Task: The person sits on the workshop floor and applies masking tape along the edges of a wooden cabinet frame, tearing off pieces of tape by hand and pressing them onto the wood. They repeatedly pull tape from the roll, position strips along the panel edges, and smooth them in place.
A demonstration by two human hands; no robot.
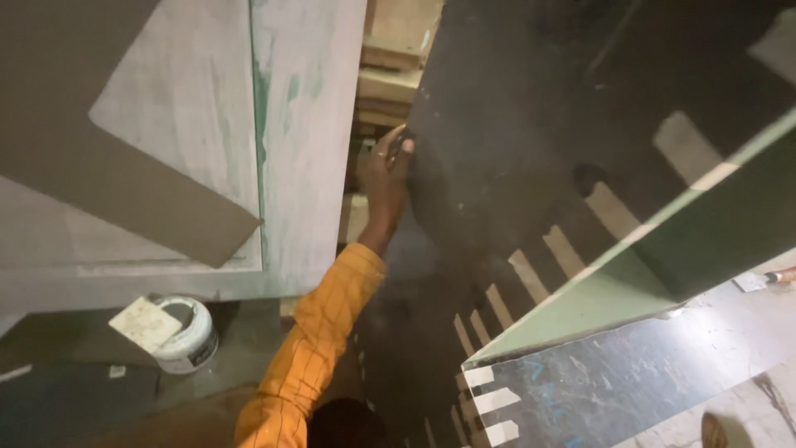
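Observation:
My left hand [388, 166], in an orange checked sleeve, reaches forward and is closed on the left edge of a large dark board [514, 149] that stands upright. To the left of the hand stands a pale, putty-coated door panel [307, 124] with green streaks. Between the panel and the board is a narrow gap showing stacked wood pieces [390, 75]. My right hand is out of view.
A white tub [189, 338] with a flat pale scraper plate [146, 323] on its rim sits on the floor at lower left. A green-edged panel [597, 290] slants across the right. A putty knife [759, 280] lies at the right edge. Pale notched strips [489, 402] show below the board.

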